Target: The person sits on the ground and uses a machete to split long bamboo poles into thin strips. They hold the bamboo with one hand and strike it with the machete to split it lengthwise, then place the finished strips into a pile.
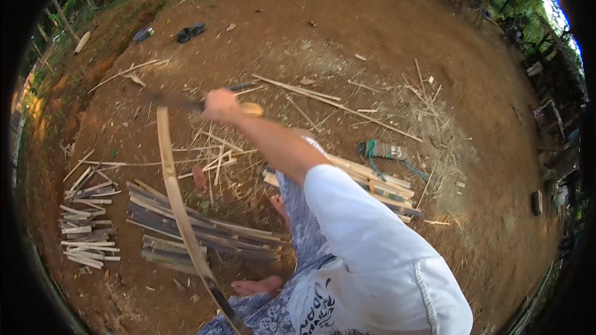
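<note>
My right hand (221, 107) is closed round the handle of a machete, its arm stretched forward and to the left. The dark machete blade (175, 100) is blurred by motion and lies across the top end of a long split bamboo strip (176, 201); whether it touches cannot be made out. A round tan handle end (252, 109) sticks out behind the hand. The strip stands tilted, curving down to the lower edge beside my leg. My left hand is out of the picture.
Split bamboo lengths (211, 226) lie in a pile near my bare feet, with short cut pieces (90, 236) stacked at the left. More strips (372, 180) and a bottle (386, 150) with green straps lie on the right. Sandals (190, 32) rest on the dirt ahead.
</note>
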Available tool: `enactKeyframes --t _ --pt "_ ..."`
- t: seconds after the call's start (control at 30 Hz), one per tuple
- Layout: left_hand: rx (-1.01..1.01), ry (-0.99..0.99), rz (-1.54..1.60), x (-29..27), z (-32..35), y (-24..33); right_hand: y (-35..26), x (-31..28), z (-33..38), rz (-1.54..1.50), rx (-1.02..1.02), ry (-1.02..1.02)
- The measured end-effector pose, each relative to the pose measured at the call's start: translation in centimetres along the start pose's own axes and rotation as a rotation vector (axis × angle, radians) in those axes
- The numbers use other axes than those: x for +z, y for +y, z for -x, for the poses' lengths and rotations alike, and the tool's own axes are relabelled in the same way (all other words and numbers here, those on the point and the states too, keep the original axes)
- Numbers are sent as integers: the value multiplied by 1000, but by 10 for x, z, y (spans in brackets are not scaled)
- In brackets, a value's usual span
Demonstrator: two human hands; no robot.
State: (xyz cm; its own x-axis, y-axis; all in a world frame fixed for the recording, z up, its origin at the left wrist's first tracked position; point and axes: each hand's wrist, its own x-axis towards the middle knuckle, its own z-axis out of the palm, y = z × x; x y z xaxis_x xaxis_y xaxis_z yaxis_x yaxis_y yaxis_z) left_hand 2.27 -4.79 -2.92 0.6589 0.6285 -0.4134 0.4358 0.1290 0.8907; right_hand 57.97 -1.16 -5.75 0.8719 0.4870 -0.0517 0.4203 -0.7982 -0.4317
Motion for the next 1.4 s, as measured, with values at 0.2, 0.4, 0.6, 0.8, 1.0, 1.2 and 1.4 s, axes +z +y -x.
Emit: enactKeyframes --t 0.2,0.4,0.6,0.8,1.0,1.2,1.4 --pt "-35 -20 104 -46 22 -24 54 -14 -11 -159 239 137" --pt "-119 -34 170 -35 -58 16 -23 3 46 -161 -287 106" --pt "-4 -108 230 -19 -116 51 -76 46 122 -53 -684 -73" --pt "59 31 174 -4 -134 68 -88 37 170 -46 -994 -55" --pt "148 36 46 -4 -98 61 -84 28 119 -62 -731 113" --pt "251 89 -131 -10 -94 45 -82 43 131 -49 -861 160" --pt "214 103 -186 -21 -68 26 -76 29 105 -20 -597 80"
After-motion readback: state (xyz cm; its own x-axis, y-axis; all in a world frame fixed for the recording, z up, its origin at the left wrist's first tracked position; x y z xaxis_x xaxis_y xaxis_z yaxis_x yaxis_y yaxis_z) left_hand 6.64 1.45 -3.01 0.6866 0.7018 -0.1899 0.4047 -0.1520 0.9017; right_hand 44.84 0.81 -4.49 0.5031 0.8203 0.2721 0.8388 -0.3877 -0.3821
